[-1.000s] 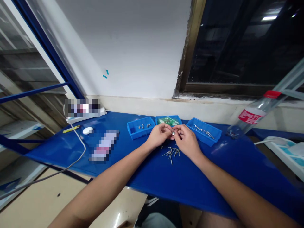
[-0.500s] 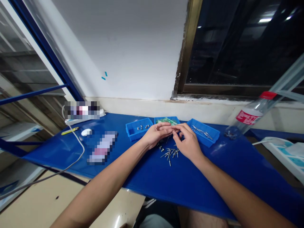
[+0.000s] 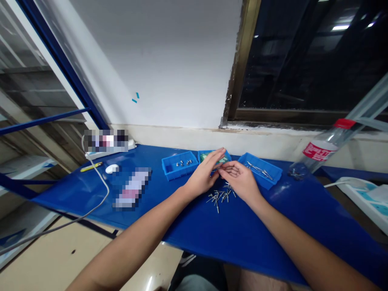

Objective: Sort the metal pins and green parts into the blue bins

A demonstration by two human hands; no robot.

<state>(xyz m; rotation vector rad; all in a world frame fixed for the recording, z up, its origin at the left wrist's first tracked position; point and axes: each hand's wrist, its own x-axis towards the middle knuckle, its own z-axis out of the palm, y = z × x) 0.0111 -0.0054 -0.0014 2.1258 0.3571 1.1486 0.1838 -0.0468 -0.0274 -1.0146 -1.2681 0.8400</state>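
Wall point(image 3: 169, 60), pale, standing beyond the pin pile point(image 3: 216, 196), our landmark. Window point(image 3: 303, 60), dark, beyond the pile and to its right. Desk point(image 3: 242, 238), blue, under the pile. Bottle point(image 3: 319, 148), clear, red cap, well to the right of the pile.

Three blue trays beyond the pile: left tray point(image 3: 178, 174), holding silver fittings point(image 3: 182, 163); right tray point(image 3: 274, 180), holding slim rods point(image 3: 259, 169); middle tray point(image 3: 200, 157), holding green contents, partly hidden from us.

Left hand point(image 3: 200, 178), just beyond the pile: palm up half a second ago, now turned on edge, fingers straight and raised before the middle tray, thumb spread wide of them. Right hand point(image 3: 241, 180), beyond the pile to its right: fingers curled, thumb narrow against them, near the left thumb; we cannot tell what it grips. The bright piece both hands pinched a second ago we no longer make out; we judge this a change of grip, the handling unfinished.

Pale pixelated slab point(image 3: 133, 188), left of the pile.

Pins of the pile, loose on the desk: more show at its right edge than half a second ago. Small pieces then visible just left of it are now out of our sight.
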